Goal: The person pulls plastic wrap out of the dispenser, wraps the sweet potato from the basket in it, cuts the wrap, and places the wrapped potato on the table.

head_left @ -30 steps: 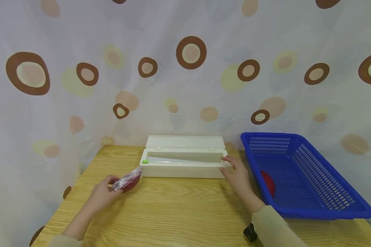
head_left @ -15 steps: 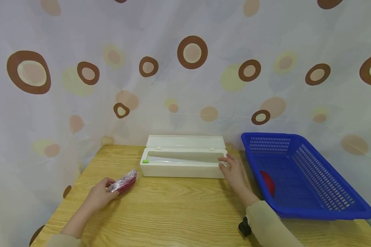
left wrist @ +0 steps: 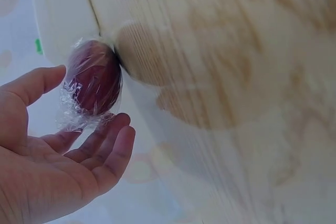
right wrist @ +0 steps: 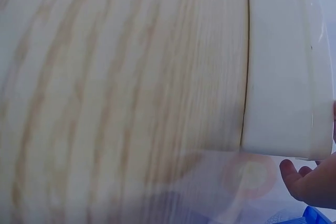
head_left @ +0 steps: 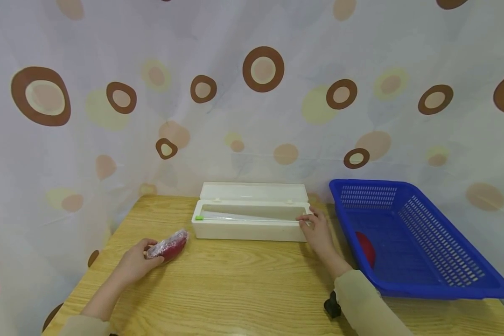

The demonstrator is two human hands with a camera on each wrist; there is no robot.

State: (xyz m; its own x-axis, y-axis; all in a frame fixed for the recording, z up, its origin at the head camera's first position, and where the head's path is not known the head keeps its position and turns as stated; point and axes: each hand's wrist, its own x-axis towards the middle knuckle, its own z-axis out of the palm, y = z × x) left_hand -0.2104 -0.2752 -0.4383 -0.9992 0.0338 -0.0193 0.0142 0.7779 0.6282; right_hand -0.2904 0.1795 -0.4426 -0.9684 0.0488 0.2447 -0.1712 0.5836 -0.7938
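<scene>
In the head view my left hand [head_left: 135,263] holds a dark red oval thing wrapped in clear cling film [head_left: 173,247], low over the wooden table. The left wrist view shows the thumb and curled fingers [left wrist: 118,156] around the wrapped thing [left wrist: 97,77], which could be a fruit or vegetable. Behind it stands a white cling film box [head_left: 248,232], its lid raised. A green slider [head_left: 199,217] sits at the left of its front rail. At the box's right end is my right hand [head_left: 318,235], thumb and index close to the rim; whether they pinch anything cannot be told.
To the right, a blue plastic basket [head_left: 403,289] stands on the wooden table [head_left: 243,289], with a red rounded thing [head_left: 366,249] at its left wall. A patterned curtain [head_left: 302,60] hangs behind. A small black object [head_left: 332,305] is at the right sleeve.
The left hand and the wrapped thing have moved slightly left, away from the box. The right thumb and index have drawn closer together at the box's right end.
</scene>
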